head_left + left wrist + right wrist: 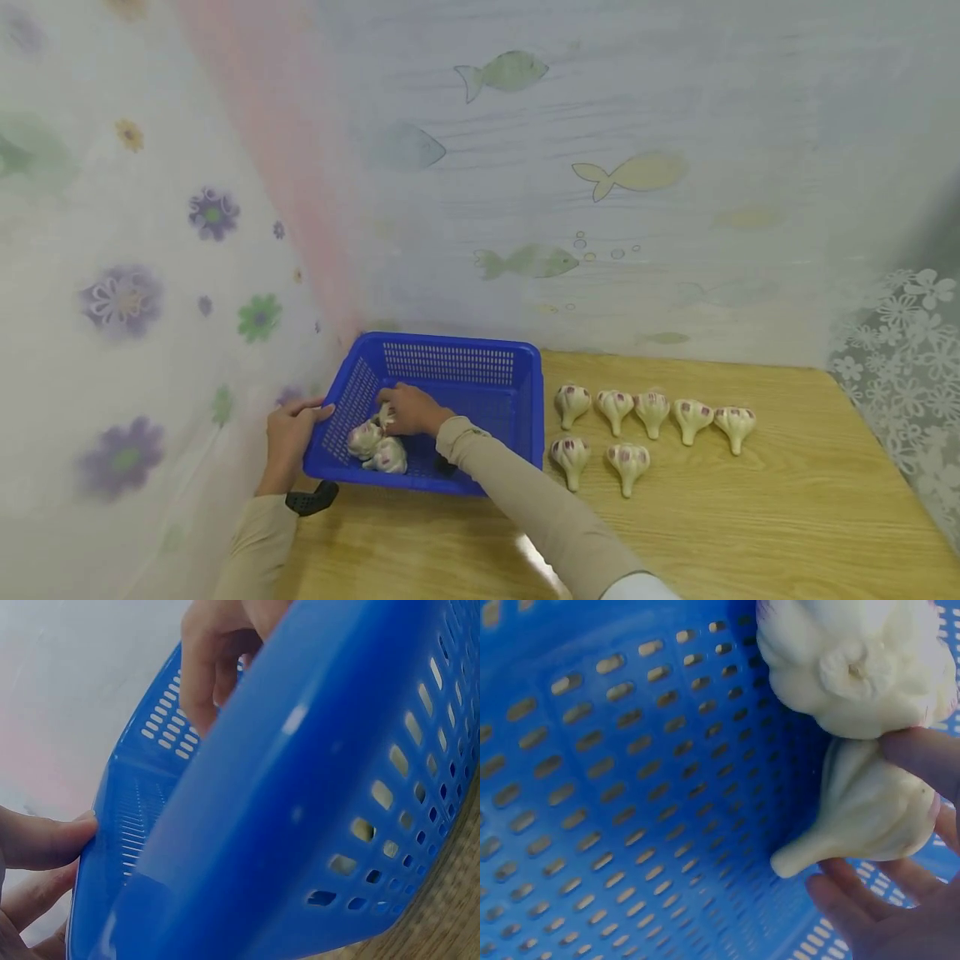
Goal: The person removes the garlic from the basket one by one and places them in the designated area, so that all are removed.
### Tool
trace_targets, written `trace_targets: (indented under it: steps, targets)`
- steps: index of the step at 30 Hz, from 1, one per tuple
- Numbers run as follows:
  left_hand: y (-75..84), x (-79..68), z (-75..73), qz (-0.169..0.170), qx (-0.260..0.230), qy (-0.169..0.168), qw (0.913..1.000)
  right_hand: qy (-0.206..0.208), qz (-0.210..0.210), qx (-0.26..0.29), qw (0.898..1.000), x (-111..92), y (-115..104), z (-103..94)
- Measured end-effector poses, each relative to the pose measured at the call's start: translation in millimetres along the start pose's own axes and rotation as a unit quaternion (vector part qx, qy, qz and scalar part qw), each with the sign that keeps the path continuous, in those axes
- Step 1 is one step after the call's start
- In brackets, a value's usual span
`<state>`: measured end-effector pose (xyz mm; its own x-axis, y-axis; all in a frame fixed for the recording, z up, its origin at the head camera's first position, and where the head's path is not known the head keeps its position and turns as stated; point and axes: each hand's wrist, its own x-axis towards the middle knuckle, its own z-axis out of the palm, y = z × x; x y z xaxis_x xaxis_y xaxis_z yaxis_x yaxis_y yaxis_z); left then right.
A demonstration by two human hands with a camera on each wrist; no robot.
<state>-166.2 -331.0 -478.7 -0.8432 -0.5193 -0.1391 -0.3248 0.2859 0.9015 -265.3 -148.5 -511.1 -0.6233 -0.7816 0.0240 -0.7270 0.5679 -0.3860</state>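
Note:
A blue perforated plastic basket point(536, 417) stands on the wooden table. My left hand point(291, 435) grips its left rim, thumb over the edge and fingers on the outer side, as the left wrist view point(45, 851) also shows. Inside the basket, my right hand point(414, 410) holds a garlic bulb point(877, 802) between thumb and fingers, its stem pointing away from the palm. That bulb touches another garlic bulb point(855, 664) beside it. In the head view, two bulbs point(389, 456) lie in the basket's left front corner, close to the hand.
Right of the basket, several garlic bulbs point(652, 412) lie in a row on the table point(810, 500), with two more bulbs point(628, 467) in front. Walls with fish point(630, 172) and flower patterns border the table at the back and left.

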Motion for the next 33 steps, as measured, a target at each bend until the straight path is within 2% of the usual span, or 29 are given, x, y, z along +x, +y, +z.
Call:
trace_targets:
  steps: [7, 13, 20, 27, 30, 33]
  targets:
    - [0.0, -0.1, -0.2, -0.001, -0.003, -0.003, 1.0, 0.036, 0.039, 0.108, 0.993, -10.0, 18.2, 0.7]
    - [2.4, 1.8, 3.8, -0.007, -0.01, 0.001, 0.9999, 0.033, 0.067, 0.182, 0.98, -25.8, 29.8, -16.7]
    - [4.8, 1.3, 9.2, 0.001, -0.023, -0.004, 0.9997, 0.03, 0.088, 0.218, 0.971, -46.3, 39.0, -40.5]
    - [2.7, -0.5, -0.1, -0.001, -0.006, -0.007, 1.0, 0.019, 0.1, 0.248, 0.963, -60.0, 37.9, -61.8]
    - [2.4, 0.7, -2.6, -0.002, -0.001, -0.007, 1.0, 0.023, 0.107, 0.276, 0.955, -69.6, 37.5, -70.9]
    - [1.0, 1.6, -1.6, -0.004, 0.002, -0.007, 1.0, 0.026, 0.114, 0.316, 0.941, -82.9, 38.5, -80.6]
